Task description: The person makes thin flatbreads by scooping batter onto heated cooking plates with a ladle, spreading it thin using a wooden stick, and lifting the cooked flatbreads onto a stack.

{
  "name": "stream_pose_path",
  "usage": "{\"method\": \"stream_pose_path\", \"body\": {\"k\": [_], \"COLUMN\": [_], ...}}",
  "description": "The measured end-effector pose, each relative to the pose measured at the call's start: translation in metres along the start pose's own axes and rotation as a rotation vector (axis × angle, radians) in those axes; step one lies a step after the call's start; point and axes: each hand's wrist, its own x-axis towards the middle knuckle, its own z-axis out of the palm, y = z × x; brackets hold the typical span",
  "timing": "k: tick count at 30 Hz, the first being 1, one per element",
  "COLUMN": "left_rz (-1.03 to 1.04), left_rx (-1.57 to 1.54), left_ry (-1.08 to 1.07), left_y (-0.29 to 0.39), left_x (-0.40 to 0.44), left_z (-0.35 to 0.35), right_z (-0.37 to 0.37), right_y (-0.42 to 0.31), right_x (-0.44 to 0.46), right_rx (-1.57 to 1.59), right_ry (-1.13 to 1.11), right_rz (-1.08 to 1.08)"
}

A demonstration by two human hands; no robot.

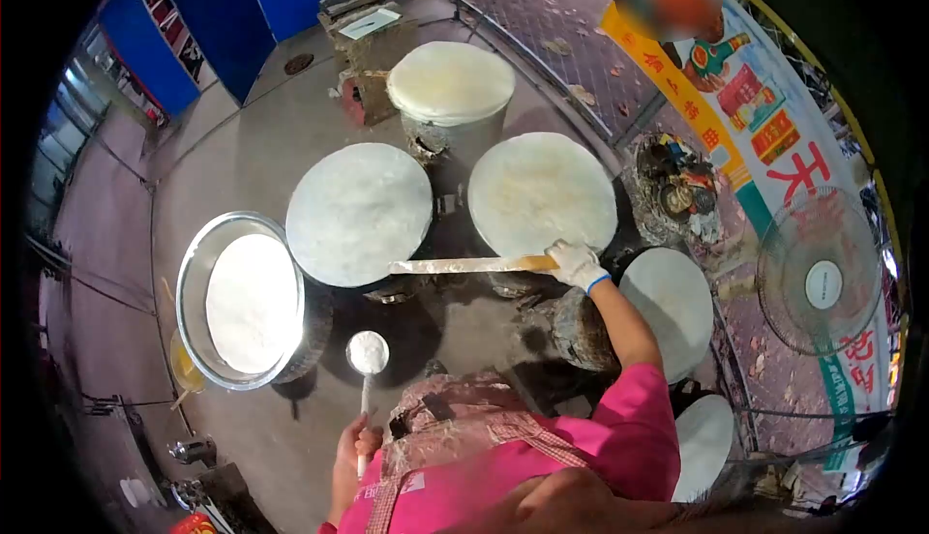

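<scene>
My left hand (352, 449), bare, is closed round the handle of a ladle (368, 351) whose bowl holds white batter. My right hand (578, 265), in a pale glove with a blue cuff, grips the end of a long flat wooden scraper (469, 265). The scraper lies level, pointing left, its far tip at the lower edge of the left round griddle (359, 213). That griddle has a white layer over it. Just above my right hand is another round griddle (542, 193) with a pale, slightly browned layer. At the left, a metal basin (194, 292) holds white batter.
A stack of thin round sheets (451, 82) sits on a drum at the back. Two more pale discs (667, 313) (704, 449) are at the right. A fan (823, 284) and a printed banner (740, 79) stand further right. Blue panels are at the back left.
</scene>
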Motion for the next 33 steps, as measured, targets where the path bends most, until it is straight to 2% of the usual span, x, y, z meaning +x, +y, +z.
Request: {"method": "stream_pose_path", "body": {"k": [3,9,11,15,16,18,20,21,23,24,25,27,30,31,32,33], "left_rz": [-0.054,-0.028,-0.107,-0.126,-0.120,-0.123,-0.132,-0.149,-0.172,-0.125,-0.080,-0.028,0.092,0.152,0.142,0.131], "left_rx": [-0.082,-0.005,-0.020,-0.004,-0.003,-0.004,-0.014,-0.043,-0.087,-0.096,-0.112,-0.156,-0.187,-0.189,-0.224,-0.257], "left_ry": [-0.022,-0.063,-0.060,-0.095,-0.107,-0.103,-0.067,-0.068,-0.082,-0.085,-0.087,-0.086,-0.152,-0.186,-0.220,-0.252], "left_y": [0.016,0.033,0.042,0.059,0.065,0.073,0.072,0.071,0.073,0.073,0.069,0.061,0.043,0.038,0.036,0.035], "left_x": [-0.006,-0.019,-0.021,-0.025,-0.024,-0.022,-0.025,-0.025,-0.023,-0.022,-0.020,-0.014,-0.001,0.003,0.008,0.013], "left_z": [0.005,0.026,0.030,0.025,0.020,0.019,0.025,0.024,0.029,0.033,0.036,0.037,0.047,0.054,0.058,0.059], "right_z": [0.011,0.035,0.046,0.036,0.036,0.028,-0.001,-0.021,-0.056,-0.083,-0.100,-0.149,-0.256,-0.287,-0.317,-0.338], "right_y": [-0.007,-0.010,-0.004,-0.013,-0.008,-0.001,0.007,0.010,0.035,0.044,0.058,0.085,0.078,0.071,0.066,0.070], "right_x": [-0.009,-0.002,0.005,-0.001,0.001,0.006,0.007,0.009,0.024,0.031,0.039,0.063,0.103,0.118,0.136,0.159], "right_rx": [-0.006,-0.123,-0.180,-0.068,-0.077,-0.072,-0.074,-0.084,-0.096,-0.041,-0.144,-0.241,-0.179,-0.130,-0.104,-0.081], "right_ry": [0.070,-0.019,-0.025,0.102,0.202,0.340,0.519,0.525,0.601,0.652,0.750,0.740,0.556,0.596,0.558,0.624], "right_rz": [-0.027,0.014,-0.017,0.124,0.090,0.163,0.168,0.254,0.275,0.254,0.233,0.181,0.257,0.191,0.193,0.161]}}
